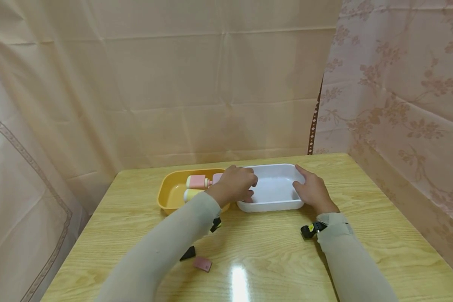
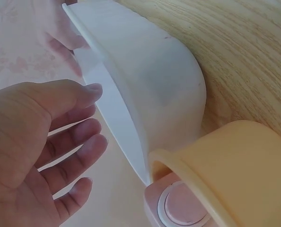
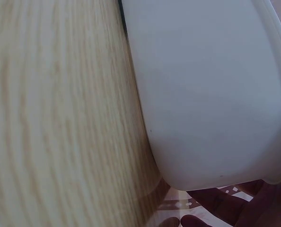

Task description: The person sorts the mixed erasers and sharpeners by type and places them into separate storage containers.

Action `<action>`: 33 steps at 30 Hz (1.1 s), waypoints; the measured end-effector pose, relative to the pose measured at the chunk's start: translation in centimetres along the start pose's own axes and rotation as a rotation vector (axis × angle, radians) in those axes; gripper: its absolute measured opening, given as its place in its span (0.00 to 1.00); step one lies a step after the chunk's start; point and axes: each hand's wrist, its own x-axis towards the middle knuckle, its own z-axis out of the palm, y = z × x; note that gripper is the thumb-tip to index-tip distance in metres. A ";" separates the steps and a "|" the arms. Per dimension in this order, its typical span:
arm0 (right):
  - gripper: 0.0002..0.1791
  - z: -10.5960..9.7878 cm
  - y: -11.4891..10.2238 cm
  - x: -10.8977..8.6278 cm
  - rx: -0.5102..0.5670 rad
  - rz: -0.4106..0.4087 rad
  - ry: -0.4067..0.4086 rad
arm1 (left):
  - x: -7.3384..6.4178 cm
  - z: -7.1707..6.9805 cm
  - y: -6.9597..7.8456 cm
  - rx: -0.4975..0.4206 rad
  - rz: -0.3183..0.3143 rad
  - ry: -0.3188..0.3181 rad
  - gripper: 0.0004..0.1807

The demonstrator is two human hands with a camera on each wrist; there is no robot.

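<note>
My right hand (image 1: 313, 188) grips the right end of a white plastic tray (image 1: 272, 206), thumb over the rim at the inside. In the right wrist view the tray's outer wall (image 3: 211, 94) fills much of the picture, with fingers at its lower corner. My left hand (image 1: 235, 184) hovers over the tray's left end. In the left wrist view its fingers (image 2: 86, 151) are spread, loosely bent, holding nothing, beside the tray's rim. Left of the tray stands a yellow-orange tray (image 1: 165, 188) with a pink bottle-shaped toy (image 1: 197, 181), a yellow piece (image 1: 192, 194) and a lilac piece (image 1: 217, 178), partly hidden by the left arm.
Nearer on the wooden table (image 1: 264, 251) lie a small pink block (image 1: 202, 264) and a black pointed piece (image 1: 188, 253), close to the left sleeve. Beige curtains (image 1: 211, 84) hang behind the table, a floral one (image 1: 407, 92) at the right.
</note>
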 end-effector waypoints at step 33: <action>0.39 -0.1 -0.5 -0.2 -0.012 0.011 -0.018 | -10.1 -1.0 -2.6 -0.025 0.025 0.202 0.06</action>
